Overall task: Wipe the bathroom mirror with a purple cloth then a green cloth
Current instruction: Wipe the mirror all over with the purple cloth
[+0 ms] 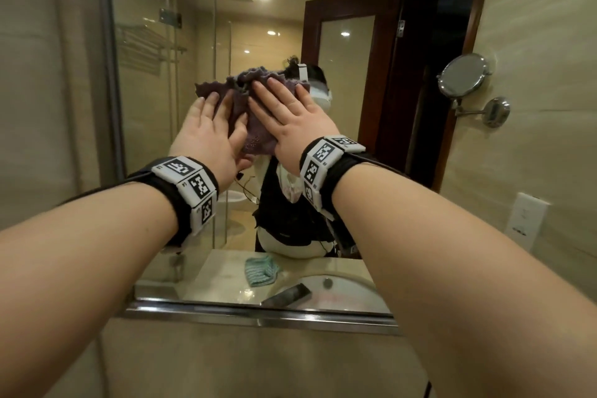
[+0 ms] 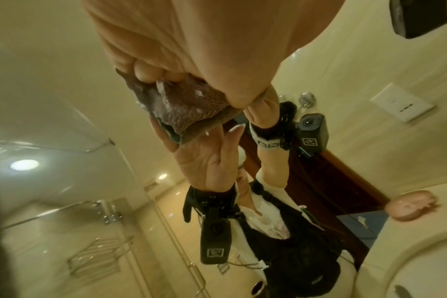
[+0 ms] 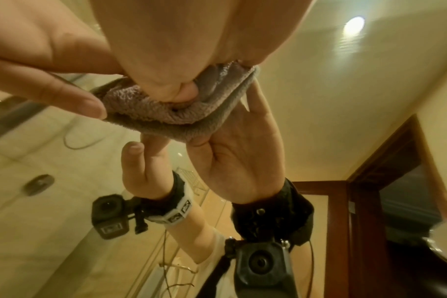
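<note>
Both my hands press a crumpled purple cloth [image 1: 245,87] flat against the bathroom mirror [image 1: 193,26], at about head height. My left hand [image 1: 210,126] lies on the cloth's left part, fingers straight. On its right part my right hand [image 1: 284,113] lies flat too. The left wrist view shows the purple cloth [image 2: 189,108] squeezed between my left hand [image 2: 166,50] and the glass. In the right wrist view the purple cloth [image 3: 153,113] bunches under my right hand [image 3: 166,60]. A striped green cloth [image 1: 261,271] appears low in the mirror as a reflection, lying on the counter.
The mirror's metal bottom edge [image 1: 258,313] runs below my forearms. A round swing-arm mirror [image 1: 463,74] sticks out from the right wall, above a wall socket [image 1: 526,220]. The reflection shows a dark flat object [image 1: 287,294] by the basin [image 1: 339,284] and a shower screen.
</note>
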A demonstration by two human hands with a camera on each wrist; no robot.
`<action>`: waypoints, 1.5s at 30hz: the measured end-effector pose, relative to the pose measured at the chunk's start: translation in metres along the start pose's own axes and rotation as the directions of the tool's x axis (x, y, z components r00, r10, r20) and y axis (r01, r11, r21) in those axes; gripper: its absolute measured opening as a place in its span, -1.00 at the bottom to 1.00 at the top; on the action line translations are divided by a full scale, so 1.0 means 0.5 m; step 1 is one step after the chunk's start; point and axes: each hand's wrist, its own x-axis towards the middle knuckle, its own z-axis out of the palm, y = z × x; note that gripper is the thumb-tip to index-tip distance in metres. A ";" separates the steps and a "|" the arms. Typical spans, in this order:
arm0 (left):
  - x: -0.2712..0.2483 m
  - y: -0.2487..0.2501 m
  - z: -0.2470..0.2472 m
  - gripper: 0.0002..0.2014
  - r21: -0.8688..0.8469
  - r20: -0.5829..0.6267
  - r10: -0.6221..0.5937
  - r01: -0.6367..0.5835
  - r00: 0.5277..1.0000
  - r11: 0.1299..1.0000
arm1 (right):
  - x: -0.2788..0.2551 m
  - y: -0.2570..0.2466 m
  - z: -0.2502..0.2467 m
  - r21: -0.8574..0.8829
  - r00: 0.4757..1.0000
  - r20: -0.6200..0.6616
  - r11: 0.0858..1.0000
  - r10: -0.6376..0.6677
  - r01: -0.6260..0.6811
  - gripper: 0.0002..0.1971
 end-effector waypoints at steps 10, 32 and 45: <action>-0.007 -0.180 0.100 -0.25 0.027 0.086 -0.128 0.126 0.988 0.992 | 0.151 -0.165 -0.071 0.036 0.998 -0.024 0.998 -0.051 0.052 -0.27; 0.043 0.027 -0.052 -0.19 -0.030 -0.081 0.011 -0.014 0.997 0.999 | -0.013 0.056 -0.002 0.043 0.993 -0.076 0.995 0.096 -0.093 -0.30; 0.047 0.315 -0.216 -0.28 -0.111 -0.208 0.216 -0.243 0.954 0.964 | -0.270 0.302 0.091 -0.017 0.980 0.043 0.981 0.195 -0.195 -0.31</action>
